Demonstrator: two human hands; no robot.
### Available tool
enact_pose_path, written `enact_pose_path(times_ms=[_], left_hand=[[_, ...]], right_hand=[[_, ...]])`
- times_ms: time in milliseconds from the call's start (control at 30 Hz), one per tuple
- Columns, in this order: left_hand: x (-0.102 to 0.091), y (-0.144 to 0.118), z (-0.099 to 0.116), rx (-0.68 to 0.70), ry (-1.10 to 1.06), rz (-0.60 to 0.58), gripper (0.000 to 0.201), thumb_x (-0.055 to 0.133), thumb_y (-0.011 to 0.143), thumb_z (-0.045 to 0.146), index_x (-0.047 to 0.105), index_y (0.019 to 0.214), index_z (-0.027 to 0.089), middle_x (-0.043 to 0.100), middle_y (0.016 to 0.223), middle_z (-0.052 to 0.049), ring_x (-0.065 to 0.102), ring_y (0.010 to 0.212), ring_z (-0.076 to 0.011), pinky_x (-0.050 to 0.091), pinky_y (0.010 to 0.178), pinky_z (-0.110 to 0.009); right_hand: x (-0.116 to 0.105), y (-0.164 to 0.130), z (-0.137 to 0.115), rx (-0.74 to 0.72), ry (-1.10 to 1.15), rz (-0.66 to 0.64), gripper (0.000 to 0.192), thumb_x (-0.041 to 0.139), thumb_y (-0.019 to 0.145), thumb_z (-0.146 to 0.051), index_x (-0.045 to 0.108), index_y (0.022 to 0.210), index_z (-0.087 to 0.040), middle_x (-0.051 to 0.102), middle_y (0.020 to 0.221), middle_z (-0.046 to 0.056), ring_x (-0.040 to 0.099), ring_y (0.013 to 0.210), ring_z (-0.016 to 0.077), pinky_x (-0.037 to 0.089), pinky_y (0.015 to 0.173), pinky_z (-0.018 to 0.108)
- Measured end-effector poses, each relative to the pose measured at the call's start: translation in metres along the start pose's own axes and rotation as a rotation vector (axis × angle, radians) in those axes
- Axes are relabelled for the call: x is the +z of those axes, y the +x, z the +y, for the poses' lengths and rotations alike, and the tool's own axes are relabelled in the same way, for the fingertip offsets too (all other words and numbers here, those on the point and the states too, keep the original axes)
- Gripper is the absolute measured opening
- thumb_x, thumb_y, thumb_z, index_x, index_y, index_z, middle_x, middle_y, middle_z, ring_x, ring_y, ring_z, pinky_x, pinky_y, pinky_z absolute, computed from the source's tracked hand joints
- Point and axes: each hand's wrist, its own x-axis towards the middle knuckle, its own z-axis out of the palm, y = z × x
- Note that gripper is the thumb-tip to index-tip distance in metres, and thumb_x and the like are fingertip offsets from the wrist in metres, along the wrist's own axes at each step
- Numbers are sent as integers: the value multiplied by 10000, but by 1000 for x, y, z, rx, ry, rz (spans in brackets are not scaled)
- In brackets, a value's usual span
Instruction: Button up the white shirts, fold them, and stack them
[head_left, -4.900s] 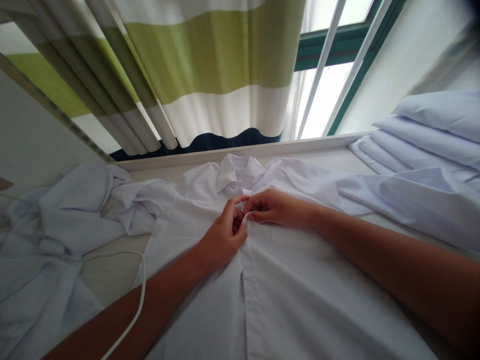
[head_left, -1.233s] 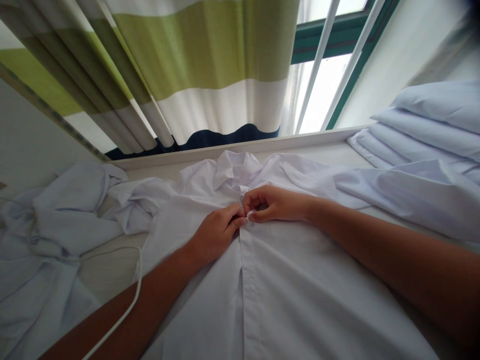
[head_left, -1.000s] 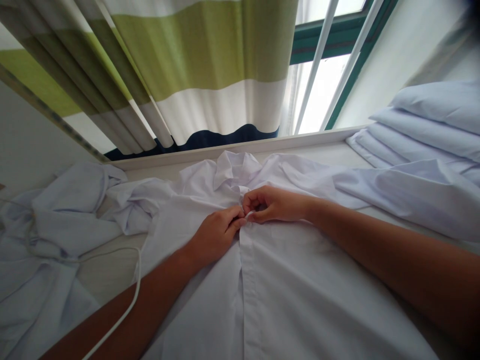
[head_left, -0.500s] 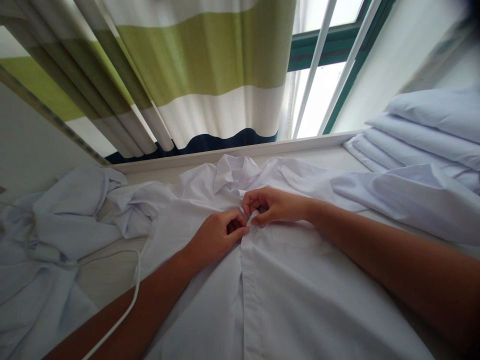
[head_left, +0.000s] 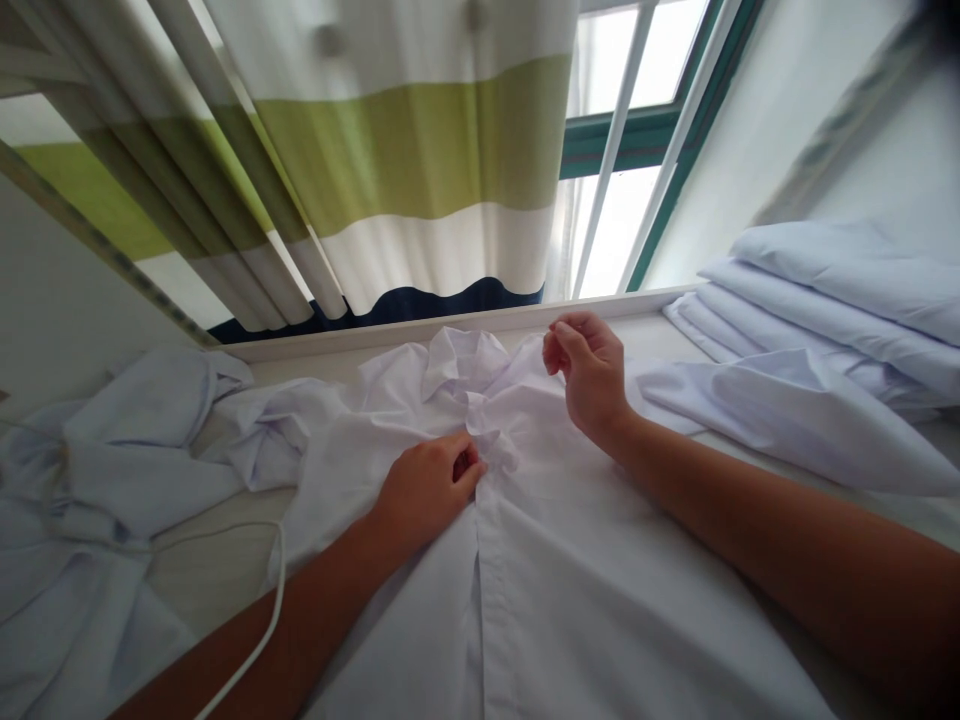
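Observation:
A white shirt (head_left: 585, 560) lies spread out with its collar (head_left: 463, 362) away from me and its front placket (head_left: 491, 600) running toward me. My left hand (head_left: 427, 487) rests on it, thumb and fingers pinched on the placket edge below the collar. The cloth is puckered just beside those fingertips. Raised above the right side of the shirt, near the collar, is my right hand (head_left: 589, 370). Its fingers are curled and pressed together with the thumb; anything between them is too small to make out.
A stack of folded white cloth (head_left: 840, 290) stands at the far right. Crumpled white fabric (head_left: 142, 420) lies on the left. A white cable (head_left: 279, 590) crosses over my left forearm. Behind the raised back edge hang a striped curtain (head_left: 420, 150) and white window bars (head_left: 611, 150).
My right hand has left the placket, lifting up and away toward the back right. My left hand keeps its pinch at the placket. The view has tipped slightly upward.

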Motion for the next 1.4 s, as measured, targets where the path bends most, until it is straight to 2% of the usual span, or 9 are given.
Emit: enact_pose_path(times_ms=[167,300,400,467,567,767,1033,1200,1400], left_hand=[[0,-2,0,19,42,-1,158,554,917,326,597,800,230,683,784,-16,594,697,-195,352,650,-294],[-3,-6,6,77,93,11,97,596,896,290,589,815,236,685,813,-5,598,715,-195,357,645,-292],[-13,-13,16,140,174,14,38,613,884,269,594,865,241,688,858,-8,606,735,-191,375,655,-295],[-21,-17,23,186,215,-12,33,584,902,264,605,900,238,690,906,-26,621,792,-201,411,692,-302],[-31,-20,27,213,271,-44,139,521,939,256,648,982,218,693,1035,-71,632,969,-238,471,841,-340],[-23,-8,-5,140,364,-163,599,524,956,417,445,1493,164,421,1578,-134,358,1461,-322,292,1194,-484],[-7,36,-54,98,332,-76,690,382,996,519,314,1565,134,283,1644,-145,251,1520,-330,259,1206,-505],[-20,52,-40,119,366,71,592,528,948,414,447,1469,145,428,1560,-165,338,1470,-323,298,1176,-460],[-45,0,10,101,343,168,258,486,953,405,636,945,196,688,1008,-92,631,916,-257,447,763,-359]], right_hand=[[-1,17,-55,-55,25,-26,212,528,949,-404,525,807,-246,513,701,-10,467,581,130,391,529,274],[-7,5,-96,24,-310,-425,228,563,942,-408,615,836,-214,628,778,37,571,675,160,502,629,325],[-20,-34,-92,95,-744,-725,420,512,957,-547,651,1203,-237,676,1220,123,647,1059,295,543,888,490],[-33,-66,-78,103,-999,-895,765,502,902,-700,380,1537,-292,370,1599,140,366,1432,426,354,1113,643],[-49,-100,-56,169,-1212,-996,942,403,858,-820,126,1614,-331,65,1693,103,-23,1512,487,119,1156,745],[-65,-92,-33,71,-1274,-999,892,317,875,-834,110,1606,-366,14,1692,93,-94,1499,473,24,1163,726],[-63,-32,5,-50,-1270,-997,874,371,890,-799,181,1606,-335,65,1692,101,5,1514,476,87,1174,707],[-45,-14,-1,-181,-1317,-872,865,521,907,-673,296,1578,-177,239,1644,202,175,1504,462,202,1165,678],[-14,-45,-52,-462,-919,-972,249,590,940,-257,661,1178,-246,662,1247,83,620,1117,259,489,968,445]])
